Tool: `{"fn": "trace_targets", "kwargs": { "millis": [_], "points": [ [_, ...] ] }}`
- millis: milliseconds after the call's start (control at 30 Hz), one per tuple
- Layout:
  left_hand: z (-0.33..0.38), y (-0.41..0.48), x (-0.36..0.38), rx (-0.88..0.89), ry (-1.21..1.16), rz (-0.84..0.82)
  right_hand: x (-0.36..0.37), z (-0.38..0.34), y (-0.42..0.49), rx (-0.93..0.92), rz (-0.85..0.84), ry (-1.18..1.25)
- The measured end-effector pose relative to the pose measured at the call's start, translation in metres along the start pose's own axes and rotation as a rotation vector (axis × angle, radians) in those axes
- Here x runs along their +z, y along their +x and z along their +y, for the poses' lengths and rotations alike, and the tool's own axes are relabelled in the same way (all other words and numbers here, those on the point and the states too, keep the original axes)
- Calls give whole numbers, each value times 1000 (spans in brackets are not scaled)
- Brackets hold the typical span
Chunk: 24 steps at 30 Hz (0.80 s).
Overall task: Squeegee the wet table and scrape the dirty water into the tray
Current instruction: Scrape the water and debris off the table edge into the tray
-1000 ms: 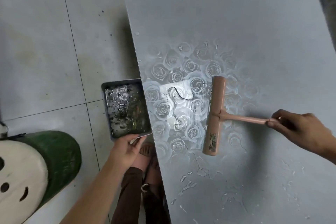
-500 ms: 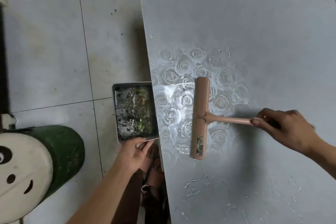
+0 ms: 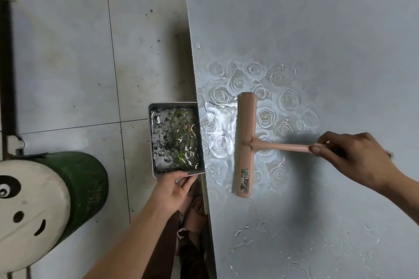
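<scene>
A pink squeegee [image 3: 245, 145] lies blade-down on the grey table [image 3: 317, 29], its head running front to back a little right of the table's left edge. My right hand [image 3: 349, 156] grips the end of its handle. A film of water [image 3: 217, 138] lies between the blade and the edge. My left hand [image 3: 174, 190] holds the near rim of a metal tray [image 3: 152, 138], pressed against the table's edge just below its top. Dirty water with dark and green bits fills the tray.
Droplets and streaks of water [image 3: 242, 242] dot the near part of the table. A green stool with a white face-printed seat [image 3: 45, 206] stands on the tiled floor at the left. My feet [image 3: 195, 210] show under the table's edge.
The squeegee has slid left toward the table's edge, pushing the water ahead of it. The tray stays held at the edge.
</scene>
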<state>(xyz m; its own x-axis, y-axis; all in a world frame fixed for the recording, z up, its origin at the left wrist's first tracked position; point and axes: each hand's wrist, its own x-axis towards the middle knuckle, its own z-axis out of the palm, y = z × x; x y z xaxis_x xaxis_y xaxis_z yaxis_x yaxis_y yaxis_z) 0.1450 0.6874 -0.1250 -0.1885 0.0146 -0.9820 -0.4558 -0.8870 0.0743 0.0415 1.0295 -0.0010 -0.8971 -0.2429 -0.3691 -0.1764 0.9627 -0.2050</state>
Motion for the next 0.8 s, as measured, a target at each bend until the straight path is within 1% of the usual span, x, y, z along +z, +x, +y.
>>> {"fn": "trace_targets", "kwargs": {
  "millis": [167,300,433,567,667,733,800],
  "points": [
    [-1,-2,0,-4,1,-18,-6,6,-6,15,-1,-79],
    [-1,-1,1,-11,0,-11,13,-25,12,-85,-19,-68],
    [1,-1,-1,-1,-9,-13,8,-34,20,-158,22,-72],
    [0,1,-2,-24,10,-7,-5,-21,-3,-102,32,-86],
    [-1,2,-2,-34,5,-13,6,-24,-14,-62,39,-105],
    [-2,3,-2,-33,10,-10,16,-34,-8,-74,51,-81],
    [-2,4,-2,-32,6,-10,24,-50,5,-123,45,-75]
  ]
}}
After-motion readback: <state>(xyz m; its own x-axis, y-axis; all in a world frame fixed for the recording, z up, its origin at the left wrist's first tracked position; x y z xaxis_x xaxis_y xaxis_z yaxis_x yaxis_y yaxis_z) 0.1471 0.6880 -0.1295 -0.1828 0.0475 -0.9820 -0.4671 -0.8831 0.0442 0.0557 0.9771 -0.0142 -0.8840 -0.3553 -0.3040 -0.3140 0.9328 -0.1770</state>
